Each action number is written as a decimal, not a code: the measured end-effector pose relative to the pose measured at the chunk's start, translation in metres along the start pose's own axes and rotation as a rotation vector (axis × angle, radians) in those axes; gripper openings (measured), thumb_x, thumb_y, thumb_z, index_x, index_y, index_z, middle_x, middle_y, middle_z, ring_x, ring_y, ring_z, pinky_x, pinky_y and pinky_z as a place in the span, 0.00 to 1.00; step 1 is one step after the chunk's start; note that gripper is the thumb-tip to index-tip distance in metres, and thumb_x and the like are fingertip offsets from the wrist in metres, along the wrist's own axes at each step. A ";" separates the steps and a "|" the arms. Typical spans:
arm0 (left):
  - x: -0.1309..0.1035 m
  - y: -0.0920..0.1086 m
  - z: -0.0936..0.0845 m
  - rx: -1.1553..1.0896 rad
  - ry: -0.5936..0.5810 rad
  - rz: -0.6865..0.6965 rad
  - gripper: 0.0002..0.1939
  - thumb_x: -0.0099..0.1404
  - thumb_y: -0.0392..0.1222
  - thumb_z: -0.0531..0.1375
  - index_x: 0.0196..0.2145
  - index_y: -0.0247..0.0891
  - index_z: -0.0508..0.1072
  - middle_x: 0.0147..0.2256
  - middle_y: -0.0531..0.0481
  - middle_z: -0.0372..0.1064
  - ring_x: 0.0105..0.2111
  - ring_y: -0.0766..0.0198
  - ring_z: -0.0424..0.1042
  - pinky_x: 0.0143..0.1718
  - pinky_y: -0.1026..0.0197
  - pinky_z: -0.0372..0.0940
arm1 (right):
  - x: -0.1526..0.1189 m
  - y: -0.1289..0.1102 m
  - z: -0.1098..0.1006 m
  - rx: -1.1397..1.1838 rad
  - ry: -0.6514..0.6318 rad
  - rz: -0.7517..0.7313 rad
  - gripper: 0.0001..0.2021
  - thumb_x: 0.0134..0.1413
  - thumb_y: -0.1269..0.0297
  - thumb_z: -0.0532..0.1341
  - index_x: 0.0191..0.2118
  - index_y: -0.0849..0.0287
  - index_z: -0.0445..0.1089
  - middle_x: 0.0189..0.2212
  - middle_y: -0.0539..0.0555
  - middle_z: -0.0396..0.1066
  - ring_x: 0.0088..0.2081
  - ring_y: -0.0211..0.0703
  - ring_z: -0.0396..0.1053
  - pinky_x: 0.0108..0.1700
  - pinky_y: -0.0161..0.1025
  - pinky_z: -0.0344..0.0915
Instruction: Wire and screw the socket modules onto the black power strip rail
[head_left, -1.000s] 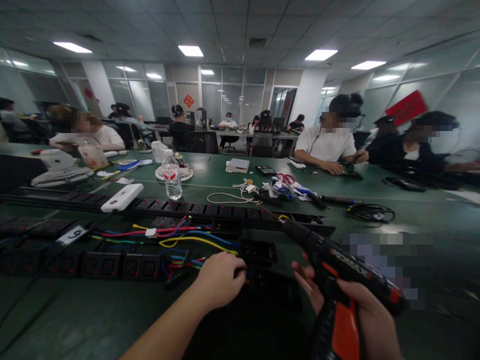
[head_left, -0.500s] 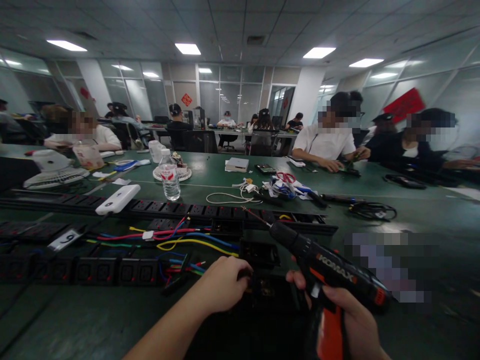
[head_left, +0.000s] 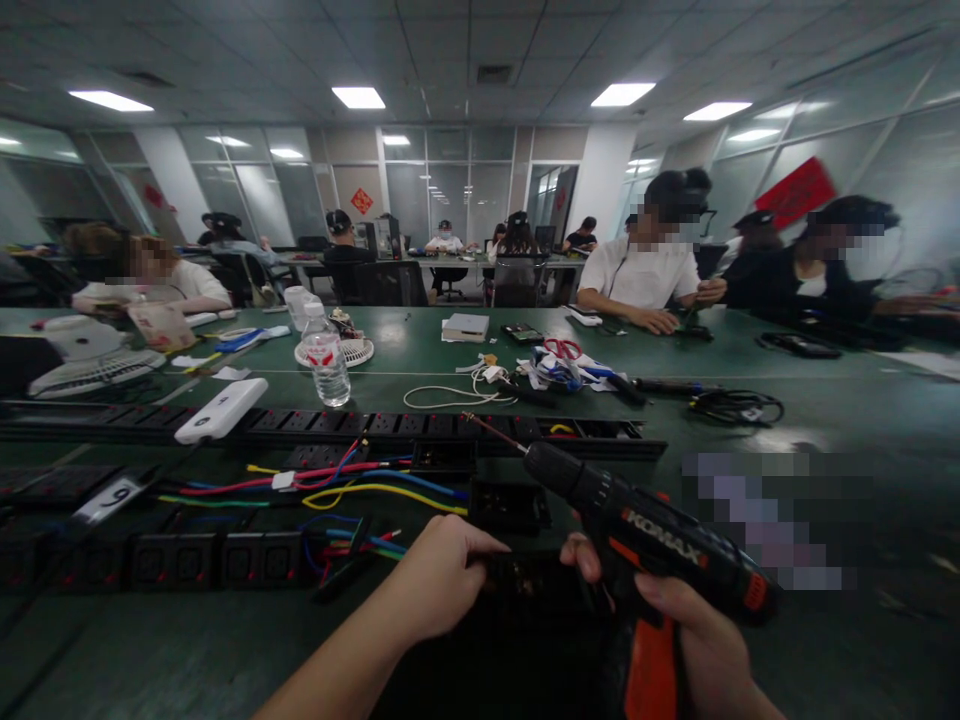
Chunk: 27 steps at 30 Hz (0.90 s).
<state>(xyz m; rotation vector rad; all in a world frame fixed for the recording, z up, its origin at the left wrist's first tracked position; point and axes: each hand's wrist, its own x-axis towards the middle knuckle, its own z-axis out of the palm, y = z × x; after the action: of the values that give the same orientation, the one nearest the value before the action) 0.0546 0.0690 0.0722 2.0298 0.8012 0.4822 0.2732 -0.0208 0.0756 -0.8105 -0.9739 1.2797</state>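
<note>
My right hand (head_left: 697, 630) is wrapped round the grip of a black and orange cordless drill (head_left: 645, 530) marked KOMAX. Its long thin bit points up and left over the table, touching nothing I can make out, with a small screw-like tip at the end. A dark open plastic housing (head_left: 536, 580) with small metal parts inside lies below the drill. My left hand (head_left: 446, 575) pinches this housing at its left end, thumb and forefinger closed on it. Right-hand fingertips come close to its right end. Another open black housing (head_left: 508, 505) lies just behind.
Black socket strips (head_left: 217, 560) run along the left, with coloured wires (head_left: 390, 490) coming out. On the green table stand a white power bank (head_left: 221, 410), a water bottle (head_left: 327, 360), and a cluttered pile with red scissors (head_left: 562, 348). Co-workers (head_left: 645, 260) sit across the table.
My left forefinger has straightened along the housing's edge. The whole scene has shifted slightly left as the head turned. The drill stays in my right hand, its bit still raised.
</note>
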 end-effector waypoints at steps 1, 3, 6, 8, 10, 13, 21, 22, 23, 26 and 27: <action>-0.001 0.000 0.001 0.016 0.013 0.005 0.30 0.51 0.26 0.49 0.45 0.45 0.80 0.38 0.57 0.78 0.41 0.63 0.75 0.45 0.63 0.66 | 0.000 0.000 -0.001 0.011 0.000 -0.002 0.16 0.52 0.61 0.59 0.43 0.58 0.78 0.35 0.57 0.76 0.47 0.56 0.69 0.55 0.45 0.61; -0.003 0.001 0.003 0.058 0.043 -0.004 0.29 0.53 0.26 0.49 0.45 0.45 0.80 0.40 0.56 0.78 0.43 0.62 0.75 0.46 0.62 0.66 | -0.001 0.000 -0.002 0.025 0.004 -0.005 0.17 0.52 0.62 0.59 0.46 0.57 0.78 0.35 0.56 0.76 0.47 0.55 0.70 0.56 0.45 0.60; -0.005 0.003 0.005 0.129 0.076 -0.059 0.26 0.56 0.27 0.50 0.46 0.43 0.79 0.42 0.52 0.78 0.44 0.60 0.75 0.48 0.60 0.66 | -0.002 0.001 -0.004 0.041 0.006 -0.006 0.18 0.53 0.62 0.59 0.49 0.56 0.76 0.35 0.55 0.77 0.48 0.56 0.70 0.56 0.46 0.61; -0.007 0.005 0.007 0.173 0.083 -0.098 0.25 0.58 0.28 0.51 0.47 0.43 0.79 0.43 0.51 0.78 0.45 0.59 0.75 0.50 0.59 0.66 | -0.002 0.002 -0.005 0.038 0.011 -0.005 0.18 0.52 0.61 0.60 0.48 0.56 0.77 0.36 0.55 0.77 0.48 0.56 0.71 0.56 0.46 0.61; -0.008 0.007 0.007 0.212 0.093 -0.129 0.25 0.59 0.28 0.51 0.47 0.44 0.79 0.43 0.51 0.78 0.45 0.58 0.74 0.52 0.59 0.65 | -0.003 0.002 -0.005 0.023 0.033 -0.013 0.18 0.51 0.60 0.61 0.47 0.56 0.78 0.35 0.55 0.77 0.48 0.56 0.71 0.55 0.45 0.62; -0.008 0.009 0.008 0.243 0.105 -0.147 0.24 0.59 0.29 0.51 0.47 0.44 0.79 0.43 0.51 0.78 0.45 0.58 0.74 0.53 0.58 0.64 | -0.004 0.001 -0.005 0.009 0.060 -0.020 0.17 0.51 0.61 0.61 0.45 0.57 0.79 0.34 0.56 0.78 0.47 0.56 0.72 0.55 0.46 0.62; -0.007 0.005 0.010 0.223 0.138 -0.137 0.22 0.59 0.29 0.52 0.44 0.43 0.80 0.42 0.51 0.78 0.45 0.56 0.74 0.51 0.57 0.65 | -0.020 0.004 -0.007 -0.038 0.069 0.004 0.17 0.53 0.59 0.59 0.47 0.56 0.77 0.34 0.56 0.77 0.44 0.56 0.72 0.54 0.49 0.63; -0.007 0.004 0.010 0.213 0.145 -0.134 0.22 0.60 0.29 0.52 0.44 0.43 0.80 0.42 0.51 0.78 0.45 0.56 0.74 0.50 0.58 0.65 | -0.022 0.004 -0.008 -0.045 0.069 0.014 0.18 0.53 0.59 0.59 0.48 0.56 0.76 0.34 0.57 0.77 0.44 0.56 0.72 0.54 0.50 0.63; -0.007 0.003 0.011 0.200 0.155 -0.133 0.21 0.60 0.29 0.52 0.43 0.43 0.80 0.41 0.52 0.78 0.44 0.57 0.74 0.49 0.58 0.65 | -0.024 0.004 -0.008 -0.050 0.062 0.028 0.18 0.53 0.58 0.59 0.48 0.56 0.76 0.35 0.57 0.77 0.45 0.57 0.72 0.55 0.50 0.63; -0.007 0.001 0.013 0.129 0.176 -0.142 0.20 0.59 0.29 0.53 0.42 0.44 0.80 0.39 0.53 0.78 0.42 0.59 0.74 0.46 0.59 0.66 | -0.027 0.002 -0.009 -0.032 0.053 0.058 0.17 0.53 0.58 0.60 0.46 0.56 0.77 0.36 0.58 0.78 0.47 0.58 0.71 0.55 0.51 0.62; -0.007 0.000 0.013 0.100 0.178 -0.144 0.20 0.58 0.29 0.53 0.41 0.44 0.79 0.39 0.53 0.78 0.41 0.59 0.74 0.45 0.60 0.66 | -0.027 0.002 -0.009 -0.017 0.062 0.064 0.16 0.53 0.58 0.60 0.45 0.56 0.77 0.36 0.58 0.78 0.47 0.58 0.72 0.55 0.50 0.62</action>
<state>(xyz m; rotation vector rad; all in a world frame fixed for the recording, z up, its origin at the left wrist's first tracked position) 0.0580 0.0564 0.0649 2.0224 1.0911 0.5547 0.2797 -0.0467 0.0667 -0.8958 -0.9162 1.2948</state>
